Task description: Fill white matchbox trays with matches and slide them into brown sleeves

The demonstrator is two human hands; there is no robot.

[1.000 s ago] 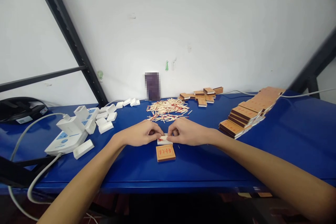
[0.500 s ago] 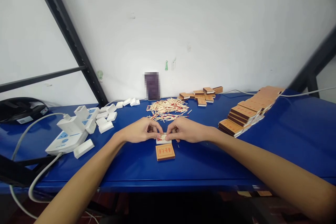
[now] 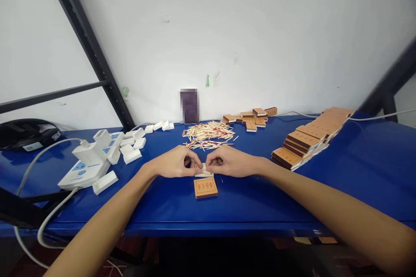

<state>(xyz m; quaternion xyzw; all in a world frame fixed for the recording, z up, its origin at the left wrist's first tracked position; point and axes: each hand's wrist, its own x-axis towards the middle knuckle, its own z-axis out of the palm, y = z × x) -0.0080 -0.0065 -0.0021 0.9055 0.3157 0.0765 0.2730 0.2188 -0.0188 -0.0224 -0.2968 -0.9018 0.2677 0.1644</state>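
Both hands meet over a small white matchbox tray (image 3: 204,175) that holds several matches (image 3: 206,172). At the tray's left end, my left hand (image 3: 178,162) is closed, thumb and fingertips pinched on the matches. My right hand (image 3: 230,162) is closed in the same way at the right end, its fingertips on the matches and partly covering the tray. Just in front lies an orange matchbox sleeve (image 3: 206,188) with red characters on top. Behind the hands spreads a heap of red-tipped matches (image 3: 209,133).
White empty trays (image 3: 131,155) lie at left, beside a white power strip (image 3: 84,175) with plugs and cables. Orange matchboxes (image 3: 251,119) sit by the wall, and stacked ones (image 3: 305,138) stand at right. A dark pixelated object (image 3: 190,106) leans on the wall.
My fingers have shifted slightly over the tray, and the matches in it lie a little differently. The whole view has moved slightly; the other things stay in place.
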